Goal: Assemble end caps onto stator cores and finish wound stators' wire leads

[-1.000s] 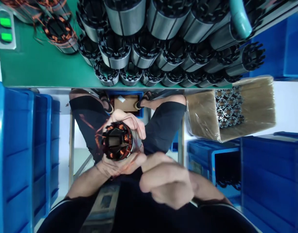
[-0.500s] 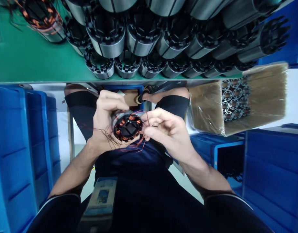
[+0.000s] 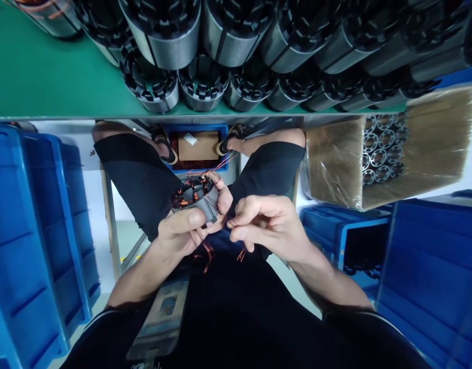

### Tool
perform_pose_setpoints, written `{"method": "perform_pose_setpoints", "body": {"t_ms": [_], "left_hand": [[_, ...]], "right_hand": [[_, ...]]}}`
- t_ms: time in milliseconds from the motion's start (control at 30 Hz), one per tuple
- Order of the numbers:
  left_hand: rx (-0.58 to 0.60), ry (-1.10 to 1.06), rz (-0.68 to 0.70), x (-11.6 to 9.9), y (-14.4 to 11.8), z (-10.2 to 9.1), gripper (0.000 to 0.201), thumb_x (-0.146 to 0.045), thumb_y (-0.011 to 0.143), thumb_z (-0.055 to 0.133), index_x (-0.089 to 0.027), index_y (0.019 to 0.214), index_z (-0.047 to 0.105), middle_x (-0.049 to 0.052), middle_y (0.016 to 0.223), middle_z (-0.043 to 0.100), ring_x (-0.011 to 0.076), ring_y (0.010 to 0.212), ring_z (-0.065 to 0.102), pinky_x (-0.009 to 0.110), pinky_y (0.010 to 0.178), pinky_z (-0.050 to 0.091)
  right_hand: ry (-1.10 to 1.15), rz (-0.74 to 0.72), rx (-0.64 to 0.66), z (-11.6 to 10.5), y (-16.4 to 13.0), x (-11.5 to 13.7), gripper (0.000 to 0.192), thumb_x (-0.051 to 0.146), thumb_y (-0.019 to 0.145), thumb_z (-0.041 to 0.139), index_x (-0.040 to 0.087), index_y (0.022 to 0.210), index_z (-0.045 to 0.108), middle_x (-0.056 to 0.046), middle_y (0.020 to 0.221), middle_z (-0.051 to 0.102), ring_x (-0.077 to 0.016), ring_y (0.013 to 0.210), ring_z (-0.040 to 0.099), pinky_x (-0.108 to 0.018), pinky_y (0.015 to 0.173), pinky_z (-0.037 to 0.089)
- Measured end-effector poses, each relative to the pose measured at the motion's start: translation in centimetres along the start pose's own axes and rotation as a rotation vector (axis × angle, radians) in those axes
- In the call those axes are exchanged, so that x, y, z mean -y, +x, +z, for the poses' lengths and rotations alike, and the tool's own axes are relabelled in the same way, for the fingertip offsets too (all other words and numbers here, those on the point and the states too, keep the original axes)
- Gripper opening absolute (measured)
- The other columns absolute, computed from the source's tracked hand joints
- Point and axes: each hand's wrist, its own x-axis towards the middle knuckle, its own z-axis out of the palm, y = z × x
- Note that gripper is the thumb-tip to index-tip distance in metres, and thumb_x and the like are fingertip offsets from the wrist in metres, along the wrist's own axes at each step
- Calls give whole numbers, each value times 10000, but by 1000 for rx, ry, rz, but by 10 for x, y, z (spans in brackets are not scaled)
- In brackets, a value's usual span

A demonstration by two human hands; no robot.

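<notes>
A motor stator with copper windings inside a black-and-grey ring is tilted in my left hand. My left thumb presses its near side and the fingers wrap round its right side. Thin copper wires stick out beyond its far rim, and more wire ends hang below it. Just to the right, my right hand is closed in a pinch, thumb against forefinger. A few copper wire ends show beneath those fingertips, so the pinch appears to be on wires.
Rows of stators stand along the green bench ahead. On the right is a plastic-lined carton of metal rings, above a blue bin. Blue crates line the left. A blue tray holding cardboard sits between the feet.
The stator has turned over in my left hand, its winding end now tilting away and up-left. My right hand has moved slightly down, and the wires now hang below it.
</notes>
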Motion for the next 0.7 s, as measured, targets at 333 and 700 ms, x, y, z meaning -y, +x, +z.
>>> {"method": "perform_pose_setpoints", "body": {"t_ms": [333, 700], "left_hand": [[-190, 267, -45, 6, -7, -30, 566, -637, 876, 994, -215, 1200, 803, 82, 1040, 837, 196, 751, 742, 322, 663, 619], [95, 866, 403, -6, -8, -10, 628, -164, 701, 1083, -257, 1265, 825, 58, 1139, 844, 249, 983, 823, 381, 973, 704]], "right_hand": [[-182, -106, -21, 11, -6, 18, 146, 176, 938, 1022, 184, 991, 887, 19, 808, 807, -61, 524, 709, -128, 506, 555], [-488, 61, -48, -69, 2, -14, 461, 592, 979, 982, 160, 903, 840, -48, 830, 847, -121, 708, 777, -174, 620, 596]]}}
